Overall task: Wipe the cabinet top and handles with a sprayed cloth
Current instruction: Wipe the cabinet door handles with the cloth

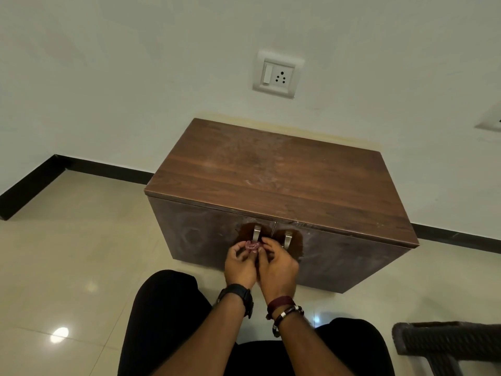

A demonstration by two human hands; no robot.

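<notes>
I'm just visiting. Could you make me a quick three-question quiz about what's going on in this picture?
1. True or false: the cabinet doors are open.
2. What do the left hand and right hand hold together? A) a bottle B) a small pink cloth C) a brush
3. Which metal handle are the hands closest to, the left or the right one?

Key: 1 false, both doors are closed. 2 B. 3 the left one.

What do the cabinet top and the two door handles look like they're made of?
Cabinet top: wood or wood-look laminate, matte brown, with straight grain lines and scuffs. Handles: probably brushed metal, with a dull silver sheen.
</notes>
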